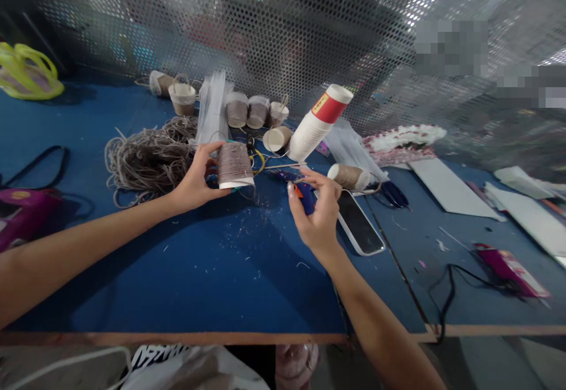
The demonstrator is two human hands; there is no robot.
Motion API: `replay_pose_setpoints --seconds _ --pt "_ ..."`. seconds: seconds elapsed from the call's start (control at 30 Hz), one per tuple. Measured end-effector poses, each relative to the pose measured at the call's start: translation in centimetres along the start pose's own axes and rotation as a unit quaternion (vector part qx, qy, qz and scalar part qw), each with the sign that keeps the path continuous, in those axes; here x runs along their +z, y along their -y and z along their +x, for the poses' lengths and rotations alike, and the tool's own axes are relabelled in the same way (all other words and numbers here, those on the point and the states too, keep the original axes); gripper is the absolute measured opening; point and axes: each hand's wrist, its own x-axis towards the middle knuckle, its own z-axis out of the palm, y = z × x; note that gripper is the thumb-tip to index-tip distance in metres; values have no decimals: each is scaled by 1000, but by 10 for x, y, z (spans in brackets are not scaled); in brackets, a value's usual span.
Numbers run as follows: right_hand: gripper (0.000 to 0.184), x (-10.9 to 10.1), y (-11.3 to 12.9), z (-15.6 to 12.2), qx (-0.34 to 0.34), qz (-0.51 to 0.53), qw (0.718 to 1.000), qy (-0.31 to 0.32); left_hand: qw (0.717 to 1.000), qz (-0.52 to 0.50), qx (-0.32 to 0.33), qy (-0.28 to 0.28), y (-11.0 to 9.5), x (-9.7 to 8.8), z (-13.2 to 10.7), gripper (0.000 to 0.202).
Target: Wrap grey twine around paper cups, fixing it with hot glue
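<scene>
My left hand [198, 178] holds a paper cup [235, 163] wound with grey-brown cord, its white rim facing down, above the blue table. To the right, my right hand [319, 210] is closed in a pinch, with a thin strand of cord [301, 180] showing at the fingertips. Behind those fingers lies a dark blue object with an orange part [305, 192], mostly hidden. A loose heap of grey cord [148, 163] lies left of the cup. Yellow-handled scissors [259, 162] show partly behind the cup.
Several cord-wrapped cups [236, 110] stand along the perforated metal screen [265, 36]. A stack of white paper cups [309, 136] leans behind my right hand. A phone [360, 225], a cord-wound roll [349, 177] and a magenta glue gun [510, 269] lie rightward; another magenta tool [26, 210] lies left.
</scene>
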Motion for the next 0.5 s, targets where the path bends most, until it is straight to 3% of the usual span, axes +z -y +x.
replay_pose_setpoints --seconds 0.1,0.23,0.5 --pt "7 -8 27 -3 -78 137 981 109 1000 -8 -6 15 -2 -1 0 83" --pt "6 -8 41 -8 -90 164 958 220 999 -24 -6 24 -5 0 0 85" --pt "7 -3 36 -6 -47 167 953 247 997 -60 -9 40 -8 2 0 84"
